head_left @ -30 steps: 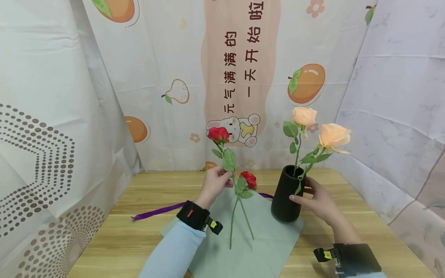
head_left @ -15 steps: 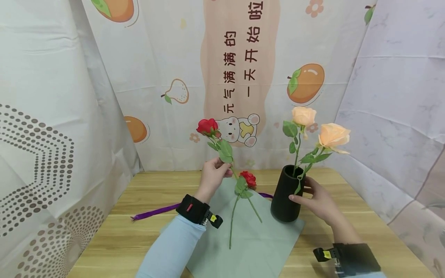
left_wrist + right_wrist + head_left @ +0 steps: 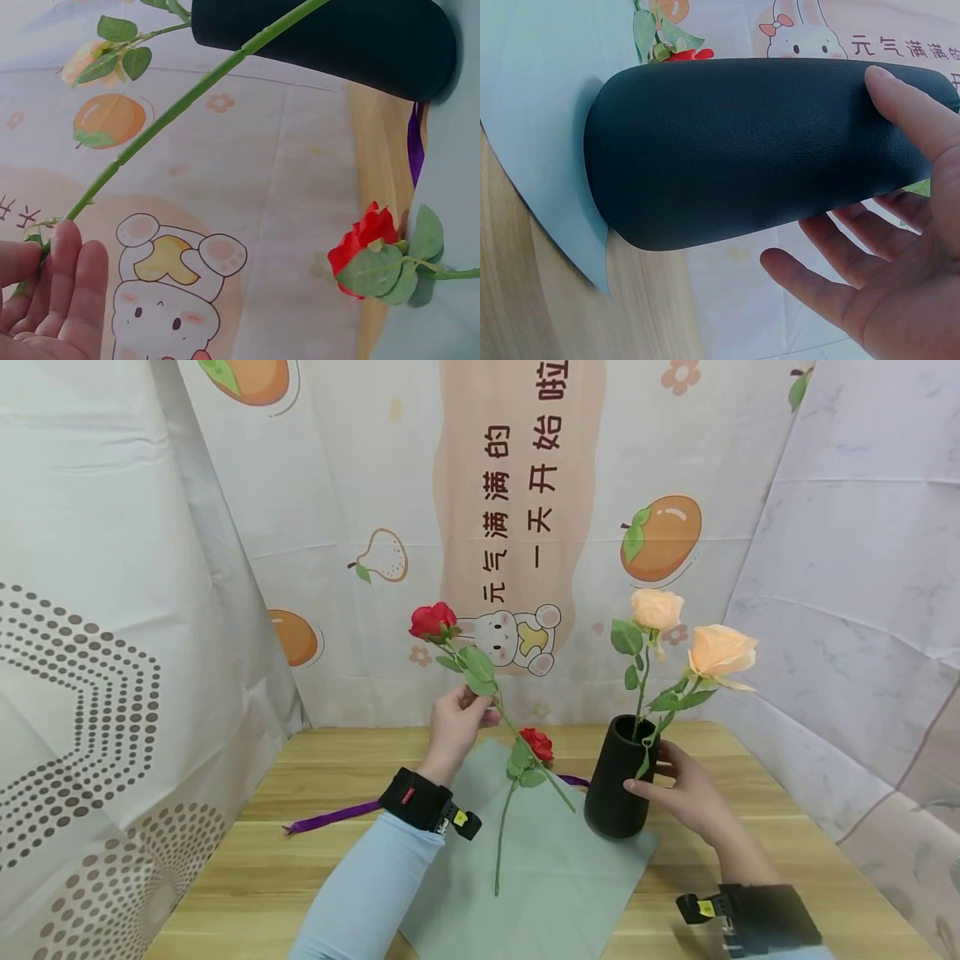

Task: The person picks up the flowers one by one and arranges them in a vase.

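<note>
Between thumb and fingertips, my left hand (image 3: pixel 456 731) pinches the green stem of a red rose (image 3: pixel 432 621). Its bloom leans up to the left, and the bare stem (image 3: pixel 180 105) slants down to the right, toward the vase. My right hand (image 3: pixel 686 797) holds a black vase (image 3: pixel 618 789) near its mouth, thumb on the near side and fingers partly behind it. The vase leans slightly to the right. Two peach roses (image 3: pixel 722 652) stand in it. A second red rose (image 3: pixel 537 744) lies on a grey-green sheet (image 3: pixel 558 877), its stem toward me.
A purple ribbon (image 3: pixel 333 817) runs under the sheet and shows on both sides. The vase base stands on the sheet's right part. Beneath everything is a wooden table (image 3: pixel 247 860). A printed curtain (image 3: pixel 360 652) hangs right behind the table's far edge.
My left hand has risen slightly. The red rose in it has tilted, its bloom going up and left while the stem's lower end swung right and up. The right hand and vase stay put.
</note>
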A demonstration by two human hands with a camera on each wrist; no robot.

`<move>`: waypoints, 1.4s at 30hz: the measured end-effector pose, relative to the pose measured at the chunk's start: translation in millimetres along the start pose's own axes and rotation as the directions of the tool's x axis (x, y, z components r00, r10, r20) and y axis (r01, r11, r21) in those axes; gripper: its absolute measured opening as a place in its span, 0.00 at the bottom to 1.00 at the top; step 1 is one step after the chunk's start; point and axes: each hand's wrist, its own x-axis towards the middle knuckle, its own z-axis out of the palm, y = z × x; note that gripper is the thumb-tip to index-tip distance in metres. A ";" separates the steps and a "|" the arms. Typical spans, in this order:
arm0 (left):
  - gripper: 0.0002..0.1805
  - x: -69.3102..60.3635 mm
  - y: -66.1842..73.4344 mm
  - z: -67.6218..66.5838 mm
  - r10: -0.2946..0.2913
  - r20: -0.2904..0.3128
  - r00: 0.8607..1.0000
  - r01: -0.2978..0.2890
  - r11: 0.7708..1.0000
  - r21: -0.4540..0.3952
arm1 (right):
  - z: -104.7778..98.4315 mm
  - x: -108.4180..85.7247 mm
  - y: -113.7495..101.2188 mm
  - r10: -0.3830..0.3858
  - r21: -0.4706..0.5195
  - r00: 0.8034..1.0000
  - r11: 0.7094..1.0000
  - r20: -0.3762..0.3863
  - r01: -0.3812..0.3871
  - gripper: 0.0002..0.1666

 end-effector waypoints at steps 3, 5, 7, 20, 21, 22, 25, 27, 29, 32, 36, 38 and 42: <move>0.10 3.6 2.0 -1.0 0.032 -0.027 0.999 -0.032 0.999 0.005 | 0.0 -0.2 -0.6 0.001 -0.002 1.000 1.000 0.000 -0.001 0.57; 0.10 5.4 3.3 -1.5 0.046 -0.039 0.998 -0.046 0.999 0.003 | -0.1 -0.2 -0.9 0.003 -0.002 1.000 1.000 0.000 -0.003 0.57; 0.09 6.6 4.6 -1.8 0.048 -0.050 0.998 -0.048 0.999 -0.001 | -0.1 -0.2 -1.0 0.004 -0.001 1.000 1.000 0.001 -0.004 0.58; 0.09 12.7 12.5 -2.4 0.043 -0.097 0.994 -0.045 0.999 -0.023 | 0.3 -0.1 -1.1 0.001 -0.003 1.000 1.000 0.002 -0.001 0.57; 0.09 13.5 12.7 -2.5 0.043 -0.099 0.994 -0.046 0.999 -0.029 | 0.5 -0.1 -1.3 0.001 -0.002 1.000 1.000 0.003 -0.001 0.57; 0.09 14.4 12.9 -2.6 0.045 -0.100 0.994 -0.048 0.998 -0.033 | 0.8 -0.1 -1.5 0.001 -0.001 1.000 1.000 0.003 -0.001 0.57; 0.10 16.5 14.2 -2.0 0.045 -0.101 0.994 -0.050 0.998 -0.048 | 1.0 -0.2 -1.4 -0.002 0.002 1.000 1.000 0.006 0.002 0.57; 0.10 17.6 15.6 -1.2 0.048 -0.103 0.994 -0.054 0.997 -0.054 | 1.2 -0.3 -1.4 -0.002 0.002 1.000 1.000 0.007 0.002 0.57; 0.10 18.5 17.0 0.0 0.053 -0.107 0.993 -0.059 0.996 -0.062 | 1.1 -0.4 -0.8 -0.001 0.001 1.000 1.000 0.007 0.001 0.57; 0.10 19.9 19.1 2.1 0.066 -0.114 0.991 -0.075 0.994 -0.075 | 1.0 -0.5 -0.4 -0.003 -0.001 1.000 1.000 0.006 0.003 0.57; 0.09 21.2 21.4 4.8 0.079 -0.123 0.989 -0.092 0.991 -0.096 | 0.9 -0.3 0.2 -0.010 0.002 1.000 1.000 0.003 0.010 0.57; 0.09 21.5 23.0 5.9 0.085 -0.129 0.988 -0.098 0.990 -0.099 | 0.7 -0.3 0.8 -0.009 0.004 1.000 1.000 0.002 0.009 0.57; 0.09 23.0 27.5 8.2 0.096 -0.136 0.986 -0.109 0.989 -0.097 | 0.0 -0.3 1.2 -0.008 0.000 1.000 1.000 0.002 0.008 0.57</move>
